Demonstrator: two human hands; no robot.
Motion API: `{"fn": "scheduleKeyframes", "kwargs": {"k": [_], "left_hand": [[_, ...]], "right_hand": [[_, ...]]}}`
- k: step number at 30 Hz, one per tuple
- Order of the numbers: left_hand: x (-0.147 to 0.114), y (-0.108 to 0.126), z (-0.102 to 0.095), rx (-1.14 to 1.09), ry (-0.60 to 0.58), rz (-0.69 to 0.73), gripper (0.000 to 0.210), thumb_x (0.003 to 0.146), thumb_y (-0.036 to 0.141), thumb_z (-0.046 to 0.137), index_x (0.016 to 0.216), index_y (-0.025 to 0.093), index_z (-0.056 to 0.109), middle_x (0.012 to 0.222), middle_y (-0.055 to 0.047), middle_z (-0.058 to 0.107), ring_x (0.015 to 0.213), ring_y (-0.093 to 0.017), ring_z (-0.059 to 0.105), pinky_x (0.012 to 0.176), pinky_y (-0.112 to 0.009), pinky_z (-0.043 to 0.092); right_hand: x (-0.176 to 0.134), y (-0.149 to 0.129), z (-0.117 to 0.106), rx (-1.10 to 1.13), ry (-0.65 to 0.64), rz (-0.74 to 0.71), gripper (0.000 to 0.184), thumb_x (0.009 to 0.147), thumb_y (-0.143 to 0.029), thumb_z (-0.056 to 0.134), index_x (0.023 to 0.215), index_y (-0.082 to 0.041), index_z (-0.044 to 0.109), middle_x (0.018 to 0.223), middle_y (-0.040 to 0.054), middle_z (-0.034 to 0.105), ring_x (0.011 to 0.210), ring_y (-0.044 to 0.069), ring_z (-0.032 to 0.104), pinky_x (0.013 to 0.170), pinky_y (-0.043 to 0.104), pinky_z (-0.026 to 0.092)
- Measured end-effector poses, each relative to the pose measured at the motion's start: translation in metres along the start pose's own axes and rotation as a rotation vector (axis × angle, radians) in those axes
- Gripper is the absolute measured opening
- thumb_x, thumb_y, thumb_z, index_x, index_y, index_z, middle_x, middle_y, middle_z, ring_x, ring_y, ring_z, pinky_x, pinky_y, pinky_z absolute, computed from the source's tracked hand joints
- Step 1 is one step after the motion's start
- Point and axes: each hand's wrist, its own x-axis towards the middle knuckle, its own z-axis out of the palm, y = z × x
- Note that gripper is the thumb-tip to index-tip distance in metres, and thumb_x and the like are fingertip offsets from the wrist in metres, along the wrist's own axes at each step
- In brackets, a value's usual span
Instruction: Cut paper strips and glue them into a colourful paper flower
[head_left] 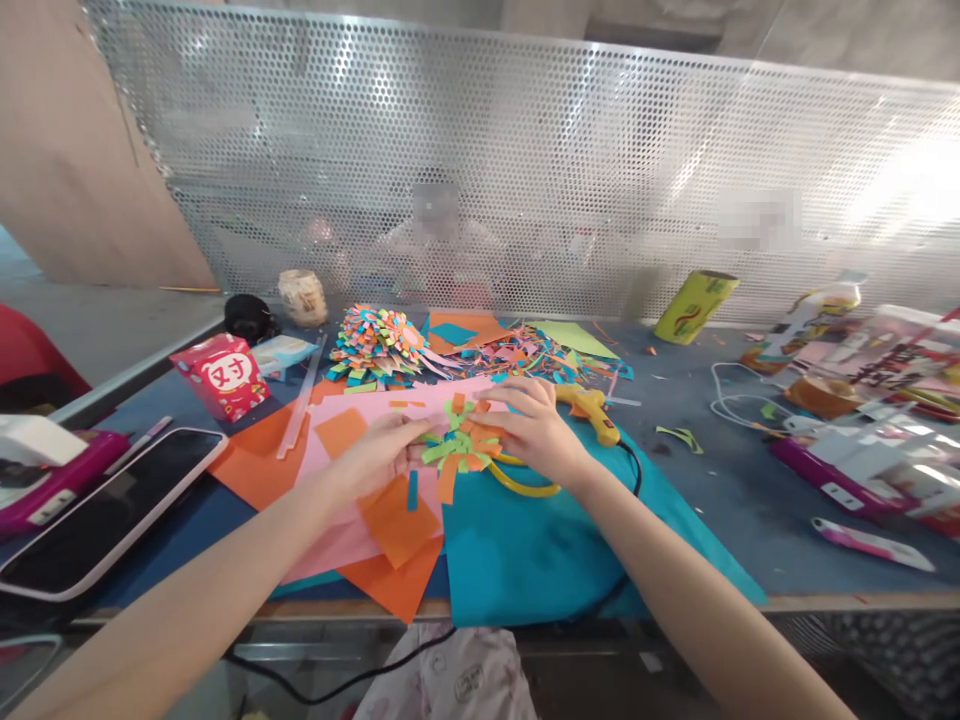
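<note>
A fringed flower of green and orange paper strips (461, 445) sits between the two hands, above the front middle of the table. The left hand (391, 445) pinches its left edge between thumb and fingers; the right hand (536, 425) curves its fingers over the right side, though whether they grip it I cannot tell. Beneath lie a pink paper sheet (337, 530) and a teal paper sheet (555, 560); a yellow glue gun (596, 412) is just beyond the right hand. Farther back, a squat pale jar (302, 297) holds something beige, too blurred to name. The contents of the red printed carton (225, 378) and the tilted yellow-green cylinder (696, 307) are hidden. Paper scraps (517, 352) litter the dark blue tabletop (720, 480), backed by a perforated metal screen (525, 130).
</note>
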Motion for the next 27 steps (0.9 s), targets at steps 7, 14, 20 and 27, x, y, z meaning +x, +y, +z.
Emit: {"fn": "scheduleKeyframes", "kwargs": {"k": [7,14,20,27], "left_hand": [[-0.017,0.019,-0.001,0.408,0.093,0.236,0.053,0.073,0.066,0.049,0.051,0.019,0.052,0.038,0.0,0.045,0.035,-0.012,0.045,0.041,-0.025,0.034],[-0.031,0.027,-0.007,1.069,0.304,1.412,0.034,0.074,0.018,0.061,0.107,0.021,0.056,0.106,-0.006,0.067,0.107,-0.024,0.058,0.094,-0.041,0.043],[-0.031,0.025,-0.007,1.248,0.142,1.461,0.058,0.077,0.019,0.062,0.132,0.021,0.042,0.124,-0.009,0.061,0.124,-0.028,0.047,0.099,-0.044,0.04],[-0.035,0.026,-0.004,1.225,0.157,1.408,0.054,0.078,0.02,0.061,0.13,0.017,0.046,0.12,-0.011,0.063,0.12,-0.029,0.051,0.095,-0.043,0.041]], "right_hand": [[-0.009,0.005,0.001,0.674,0.07,0.479,0.032,0.08,-0.049,0.058,0.078,-0.018,0.067,0.076,0.0042,0.067,0.069,0.018,0.062,0.065,0.032,0.053],[-0.006,-0.002,-0.004,0.604,0.031,0.418,0.03,0.079,-0.046,0.061,0.071,-0.018,0.064,0.071,0.0035,0.065,0.07,0.018,0.063,0.065,0.03,0.053],[-0.001,-0.007,-0.011,0.442,0.104,0.114,0.016,0.083,-0.029,0.059,0.072,-0.017,0.061,0.071,0.0032,0.064,0.068,0.013,0.059,0.065,0.027,0.051],[-0.001,-0.009,-0.014,0.242,0.147,-0.128,0.004,0.084,-0.022,0.058,0.084,-0.018,0.06,0.077,0.0047,0.066,0.076,0.015,0.06,0.072,0.032,0.05]]}}
